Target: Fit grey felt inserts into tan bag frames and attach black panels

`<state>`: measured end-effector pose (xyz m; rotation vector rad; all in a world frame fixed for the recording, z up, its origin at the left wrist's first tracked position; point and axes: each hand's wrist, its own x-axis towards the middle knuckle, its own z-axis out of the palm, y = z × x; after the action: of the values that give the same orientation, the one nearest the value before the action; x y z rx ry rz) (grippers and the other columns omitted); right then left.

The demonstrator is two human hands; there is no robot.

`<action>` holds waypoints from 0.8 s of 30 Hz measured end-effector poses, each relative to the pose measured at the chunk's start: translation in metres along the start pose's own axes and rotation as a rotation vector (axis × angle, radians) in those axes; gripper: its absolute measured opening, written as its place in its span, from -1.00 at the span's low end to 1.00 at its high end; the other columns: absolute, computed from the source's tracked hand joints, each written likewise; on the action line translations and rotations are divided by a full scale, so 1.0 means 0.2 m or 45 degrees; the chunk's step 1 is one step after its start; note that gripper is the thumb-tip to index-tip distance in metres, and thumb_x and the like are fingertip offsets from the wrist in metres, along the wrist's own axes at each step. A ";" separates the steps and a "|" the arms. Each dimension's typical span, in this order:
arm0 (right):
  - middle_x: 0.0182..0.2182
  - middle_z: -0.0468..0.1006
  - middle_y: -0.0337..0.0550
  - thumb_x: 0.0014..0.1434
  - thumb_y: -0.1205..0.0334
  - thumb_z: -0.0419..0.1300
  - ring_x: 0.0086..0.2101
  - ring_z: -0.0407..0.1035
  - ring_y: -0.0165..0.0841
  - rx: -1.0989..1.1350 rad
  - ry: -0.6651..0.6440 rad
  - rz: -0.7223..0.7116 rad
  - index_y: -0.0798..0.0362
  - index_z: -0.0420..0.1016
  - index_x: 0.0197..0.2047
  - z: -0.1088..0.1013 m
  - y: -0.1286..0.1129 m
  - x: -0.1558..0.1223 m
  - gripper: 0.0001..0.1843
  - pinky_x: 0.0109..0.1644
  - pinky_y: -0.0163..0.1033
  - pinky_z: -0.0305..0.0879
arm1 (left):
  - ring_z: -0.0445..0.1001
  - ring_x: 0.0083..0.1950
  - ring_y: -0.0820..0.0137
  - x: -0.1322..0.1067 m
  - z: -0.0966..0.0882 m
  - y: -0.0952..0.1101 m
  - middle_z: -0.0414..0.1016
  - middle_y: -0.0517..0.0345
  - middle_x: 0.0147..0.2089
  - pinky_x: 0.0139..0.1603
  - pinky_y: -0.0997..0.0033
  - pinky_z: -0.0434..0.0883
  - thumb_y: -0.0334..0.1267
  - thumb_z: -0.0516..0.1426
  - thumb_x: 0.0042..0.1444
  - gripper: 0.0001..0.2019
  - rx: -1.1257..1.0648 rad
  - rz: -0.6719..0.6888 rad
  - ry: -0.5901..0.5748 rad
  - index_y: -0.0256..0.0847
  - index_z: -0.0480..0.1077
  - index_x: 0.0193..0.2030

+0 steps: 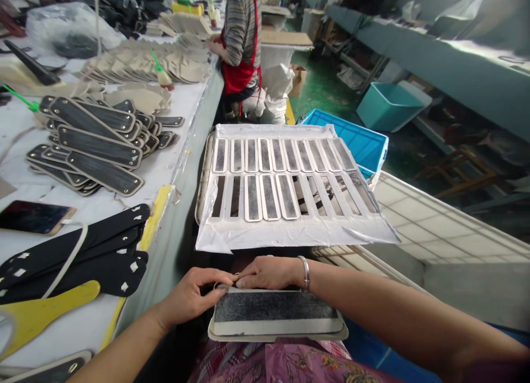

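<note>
A flat strap piece [275,312] with a dark glittery face and a cream border lies on my lap, on top of another cream piece. My left hand [191,296] rests at its left end, fingers curled onto the corner. My right hand [269,274], with a silver bracelet on the wrist, presses its fingertips on the top left edge, touching the left hand. Just beyond stands a white template tray [290,234] with two rows of slots; several slots hold similar strips [269,196], others are empty.
A work table [165,151] at left carries stacks of dark strips [97,148], black pieces [83,256], a yellow piece [41,314], a phone [33,216] and beige cut parts. A person in a red apron [242,41] works at the far end. Blue crates [360,143] lie behind the tray.
</note>
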<state>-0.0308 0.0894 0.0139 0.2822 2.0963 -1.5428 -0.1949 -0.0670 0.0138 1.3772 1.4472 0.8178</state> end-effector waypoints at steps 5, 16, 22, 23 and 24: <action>-0.35 0.49 -0.22 0.13 -0.18 -0.01 -0.32 0.32 -0.38 0.013 -0.020 0.097 0.07 0.53 -0.16 -0.01 -0.02 0.02 -0.47 -0.29 -0.36 0.17 | 0.49 -0.18 0.37 0.00 0.02 0.01 0.56 0.12 -0.20 -0.15 0.43 0.40 -0.30 0.10 0.07 -0.81 -0.062 -0.160 0.072 -0.24 0.46 -0.19; -0.29 0.51 -0.08 0.18 -0.28 -0.24 -0.29 0.34 -0.33 -0.090 -0.038 0.145 0.14 0.52 -0.16 0.01 -0.04 0.02 -0.26 -0.22 -0.29 0.22 | 0.50 -0.18 0.37 -0.01 0.04 0.03 0.56 0.11 -0.21 -0.12 0.41 0.42 -0.31 0.14 0.04 -0.86 -0.031 -0.094 0.118 -0.21 0.51 -0.26; -0.32 0.53 -0.07 0.21 -0.18 -0.12 -0.33 0.35 -0.35 -0.132 -0.023 -0.042 0.16 0.51 -0.15 0.03 -0.04 0.07 -0.39 -0.27 -0.33 0.21 | 0.51 -0.17 0.38 -0.04 0.04 0.04 0.57 0.13 -0.20 -0.09 0.43 0.42 -0.33 0.14 0.05 -0.88 0.092 -0.032 0.151 -0.17 0.50 -0.28; -0.31 0.53 -0.05 0.22 -0.14 -0.11 -0.33 0.35 -0.35 -0.171 -0.016 -0.071 0.17 0.50 -0.14 0.04 -0.05 0.07 -0.42 -0.27 -0.32 0.21 | 0.51 -0.17 0.38 -0.04 0.04 0.05 0.57 0.14 -0.20 -0.08 0.43 0.42 -0.34 0.14 0.04 -0.88 0.113 -0.050 0.154 -0.17 0.50 -0.28; -0.29 0.53 -0.03 0.23 -0.11 -0.10 -0.32 0.36 -0.34 -0.210 -0.010 -0.089 0.17 0.49 -0.12 0.04 -0.06 0.08 -0.44 -0.26 -0.31 0.21 | 0.51 -0.17 0.37 -0.03 0.04 0.06 0.57 0.14 -0.20 -0.08 0.43 0.41 -0.34 0.14 0.04 -0.88 0.134 -0.073 0.156 -0.17 0.50 -0.29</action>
<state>-0.0467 0.0766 0.0137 0.1448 2.2327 -1.3958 -0.1844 -0.0731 0.0239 1.3769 1.6374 0.8104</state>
